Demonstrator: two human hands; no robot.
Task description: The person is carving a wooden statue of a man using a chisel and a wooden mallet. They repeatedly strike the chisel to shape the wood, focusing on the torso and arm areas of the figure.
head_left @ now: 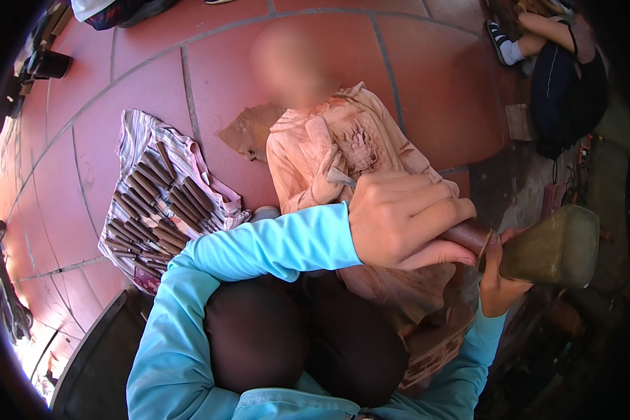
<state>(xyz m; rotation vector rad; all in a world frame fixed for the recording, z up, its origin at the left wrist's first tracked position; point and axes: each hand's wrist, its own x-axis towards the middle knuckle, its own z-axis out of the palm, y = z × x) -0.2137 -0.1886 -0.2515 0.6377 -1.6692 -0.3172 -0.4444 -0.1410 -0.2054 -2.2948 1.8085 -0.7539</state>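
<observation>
A carved wooden statue (381,133) of a robed figure, pale reddish-brown, lies before my knees, with a raised relief on its chest; its head is blurred. My left hand (402,220) is wrapped round a chisel (469,236) with a brown handle. The grey blade comes out beyond the fingers at the statue's chest, by its carved hands; whether the edge touches the wood I cannot tell. Close to the handle's butt end is a mallet (556,248) with a thick, worn, greenish-brown head. My right hand (500,276) grips it, its fingers partly hidden behind the handle and head.
On the left, several brown-handled chisels (143,183) lie on a striped cloth (134,126) over red floor tiles (224,63). A wooden block (519,122) stands at the far right, near a seated person (570,91). A dark panel (91,364) rises at lower left.
</observation>
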